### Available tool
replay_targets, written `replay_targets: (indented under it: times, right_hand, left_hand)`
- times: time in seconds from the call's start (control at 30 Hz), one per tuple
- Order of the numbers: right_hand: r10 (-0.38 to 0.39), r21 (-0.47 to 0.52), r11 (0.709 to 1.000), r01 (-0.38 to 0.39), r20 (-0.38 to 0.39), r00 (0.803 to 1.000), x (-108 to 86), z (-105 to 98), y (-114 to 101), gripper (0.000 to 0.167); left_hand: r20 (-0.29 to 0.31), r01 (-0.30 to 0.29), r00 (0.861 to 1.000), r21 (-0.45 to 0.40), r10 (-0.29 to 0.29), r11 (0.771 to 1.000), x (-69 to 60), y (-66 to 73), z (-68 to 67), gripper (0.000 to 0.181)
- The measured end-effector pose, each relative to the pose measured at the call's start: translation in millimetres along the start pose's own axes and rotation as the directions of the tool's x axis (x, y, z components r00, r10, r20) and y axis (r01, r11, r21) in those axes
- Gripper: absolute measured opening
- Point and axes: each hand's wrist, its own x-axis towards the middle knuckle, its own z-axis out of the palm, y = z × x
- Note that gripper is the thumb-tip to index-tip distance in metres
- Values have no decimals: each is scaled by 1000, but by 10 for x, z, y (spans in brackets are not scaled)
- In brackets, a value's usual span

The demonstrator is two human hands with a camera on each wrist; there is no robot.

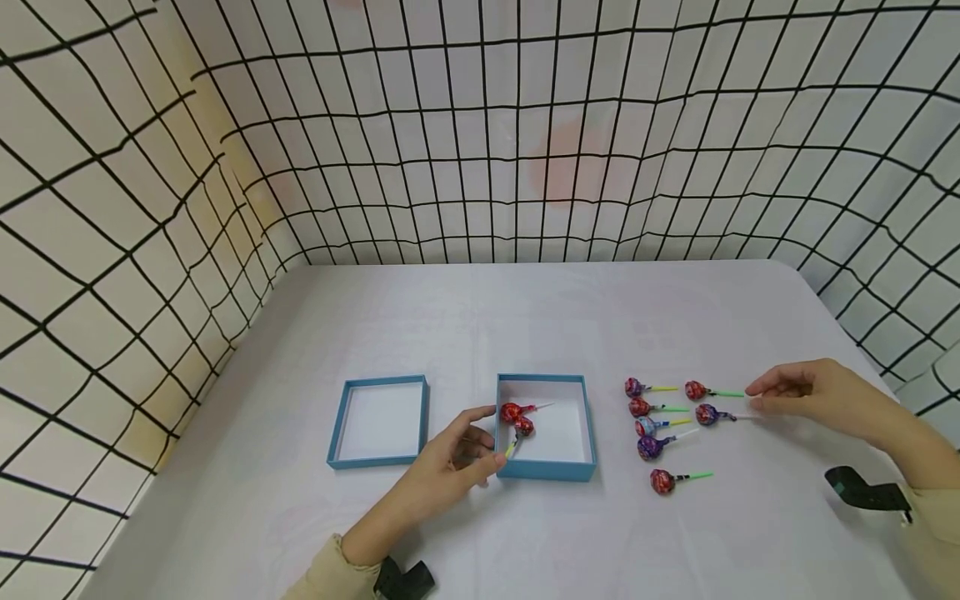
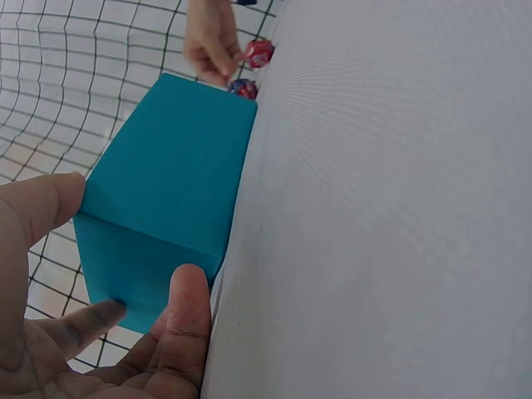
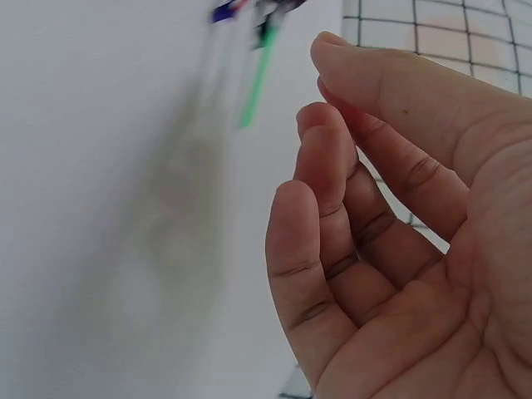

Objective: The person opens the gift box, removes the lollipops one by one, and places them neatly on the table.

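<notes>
My left hand [image 1: 450, 462] touches the corner of an open blue box [image 1: 546, 471] with thumb and fingertips, on its left and front sides. Inside that box lie two red lollipops, an upper one [image 1: 512, 412] and a lower one [image 1: 523, 427]. In the left wrist view, lightly bent fingers [image 2: 189, 307] meet the blue box wall [image 2: 174, 158]. Over on the right, my right hand [image 1: 817, 396] hovers by the stick ends of a red lollipop [image 1: 695, 390] and a purple lollipop [image 1: 707, 414]. Its fingers [image 3: 295, 224] are loosely curled with nothing between them.
A shallow blue lid [image 1: 378, 461] lies left of the box. Several more lollipops, including a purple one [image 1: 650, 447] and a red one [image 1: 662, 482], are spread on the white table [image 1: 525, 550]. Black-gridded netting [image 1: 480, 133] surrounds the far and side edges.
</notes>
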Motion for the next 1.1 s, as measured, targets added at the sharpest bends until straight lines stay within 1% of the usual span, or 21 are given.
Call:
replay_targets:
  times: [0.13, 0.3, 0.5, 0.57, 0.77, 0.87, 1.0, 1.1]
  right_hand:
    - [-30, -30, 999, 29, -2, 1000, 68, -74, -174, 24]
    - [-79, -52, 995, 80, 30, 996, 176, -127, -420, 25]
    - [-139, -15, 990, 141, 85, 987, 291, -148, -708, 26]
    - [-148, 2, 989, 148, 102, 984, 327, -143, -809, 26]
    - [-175, 24, 985, 174, 160, 972, 440, -123, -1132, 26]
    - [-211, 21, 977, 210, 175, 962, 481, -111, -1279, 24]
    - [-253, 22, 967, 253, 187, 949, 521, -99, -1420, 20]
    - [-273, 39, 962, 271, 200, 941, 553, -85, -1499, 19]
  left_hand:
    - [1, 0, 1000, -3, 0, 1000, -5, 3, -7, 63]
    - [3, -2, 1000, -4, 2, 1000, 1, -9, -6, 63]
    - [2, -4, 1000, -4, 4, 1000, 4, -18, -6, 64]
    - [0, -4, 1000, -2, 4, 1000, 4, -19, -7, 63]
    - [-8, -3, 1000, 7, 3, 1000, -2, -9, -7, 63]
    - [-7, 0, 1000, 0, 0, 1000, -3, -4, -7, 63]
    - [-2, 1, 1000, -9, -1, 1000, -2, -1, -7, 63]
    - [2, 2, 1000, -8, -2, 1000, -3, -1, -9, 63]
